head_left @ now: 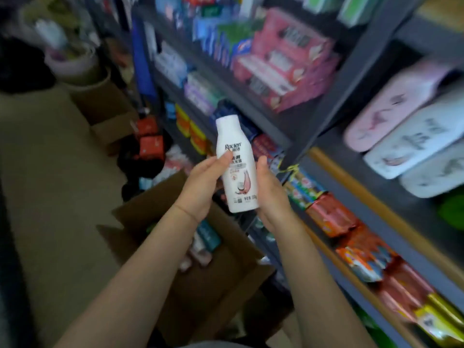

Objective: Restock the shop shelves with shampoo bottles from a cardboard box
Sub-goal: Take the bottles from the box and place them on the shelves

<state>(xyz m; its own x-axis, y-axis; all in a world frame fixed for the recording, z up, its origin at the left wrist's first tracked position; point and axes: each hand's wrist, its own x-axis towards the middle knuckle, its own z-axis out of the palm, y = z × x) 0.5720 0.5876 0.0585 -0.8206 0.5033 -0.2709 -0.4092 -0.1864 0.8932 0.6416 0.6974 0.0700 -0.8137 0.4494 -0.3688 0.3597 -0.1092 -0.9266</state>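
Note:
A white shampoo bottle (234, 156) with a pink picture on its label is held upright in front of me, above the box. My left hand (200, 187) grips its left side, fingers on the label. My right hand (270, 197) cups its right side and base. Below my forearms an open cardboard box (226, 280) stands on the floor with several more bottles (200, 247) lying inside. The grey shop shelves (336, 79) rise to the right, packed with goods.
Pink packs (283, 66) fill the upper shelf. Slippers (406, 136) are stacked at the right. Orange and red packets (351, 229) line the lower shelf edge. More cardboard boxes (105, 106) and red packs (150, 144) sit on the beige floor at the left.

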